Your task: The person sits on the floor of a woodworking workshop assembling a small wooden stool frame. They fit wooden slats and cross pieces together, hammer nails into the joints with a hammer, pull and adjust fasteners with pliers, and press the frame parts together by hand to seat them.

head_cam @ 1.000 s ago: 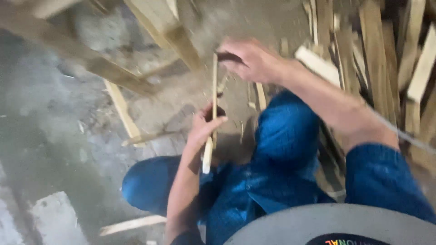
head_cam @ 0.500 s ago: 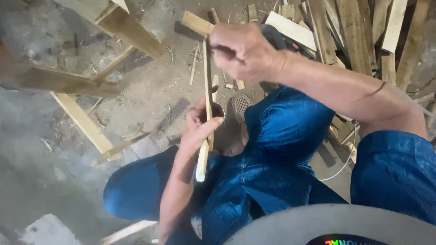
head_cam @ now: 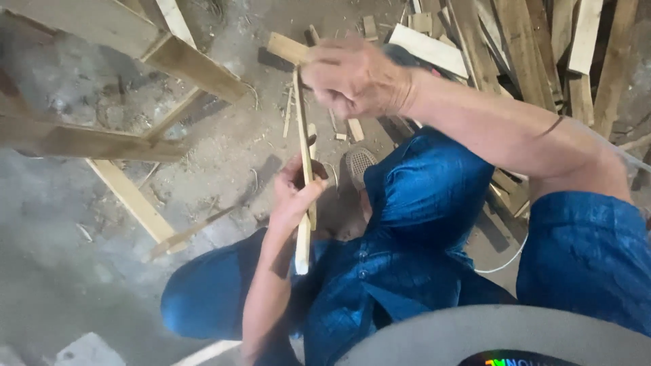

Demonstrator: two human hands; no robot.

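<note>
Head view: left hand (head_cam: pixel 296 196) is closed round the lower part of a thin wooden strip (head_cam: pixel 303 156), fingers wrapped, thumb across the front. The strip stands near upright between the knees, its pale lower end just below the fist. Right hand (head_cam: pixel 356 76) is clenched at the strip's upper end; it is blurred, and whether it holds a tool besides the strip cannot be told.

Judgement: the work on the strip would go best with the left grip firm and low, the strip kept upright, and the upper hand moving along its length and away from the left thumb. A slack lower grip risks the strip twisting or flexing.

Surroundings: the person sits low, legs in blue trousers (head_cam: pixel 420 196). The floor (head_cam: pixel 61 285) is grey concrete, dusty, strewn with splinters and short offcuts. A frame of heavier timber (head_cam: pixel 193 68) stands to the left. A pile of planks (head_cam: pixel 536 47) lies at upper right. A thin white cord (head_cam: pixel 505 261) runs by the right leg.
</note>
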